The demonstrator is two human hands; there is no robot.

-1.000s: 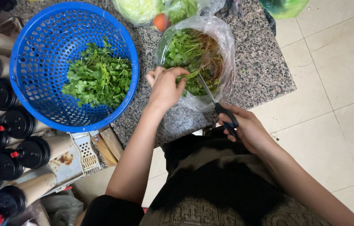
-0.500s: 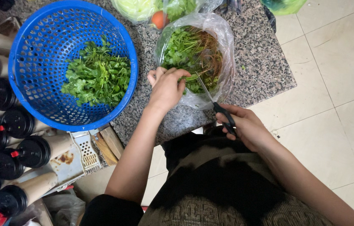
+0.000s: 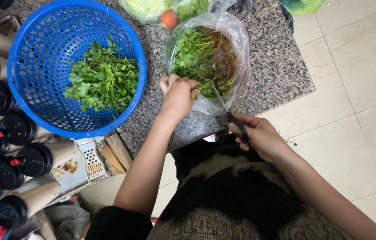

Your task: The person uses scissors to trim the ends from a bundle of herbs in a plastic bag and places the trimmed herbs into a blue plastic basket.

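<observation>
My left hand (image 3: pixel 180 94) grips a bunch of green herbs (image 3: pixel 203 60) at the mouth of a clear plastic bag (image 3: pixel 241 49) on a speckled stone counter (image 3: pixel 281 58). My right hand (image 3: pixel 259 135) holds black-handled scissors (image 3: pixel 230 115), blades pointing up into the herb stems beside my left hand. To the left stands a round blue basket (image 3: pixel 32 49) with a heap of cut green leaves (image 3: pixel 103 80) inside.
More bags of greens (image 3: pixel 145 8) and an orange-red fruit (image 3: pixel 169 19) lie at the counter's far edge. Several dark-capped bottles (image 3: pixel 5 129) line the left side. A metal grater (image 3: pixel 91 160) and wood pieces (image 3: pixel 114 153) sit below the counter edge. Tiled floor (image 3: pixel 357 98) lies to the right.
The scissors' blades have moved up closer to the herbs held in my left hand. My left hand has shifted slightly at the bag's mouth.
</observation>
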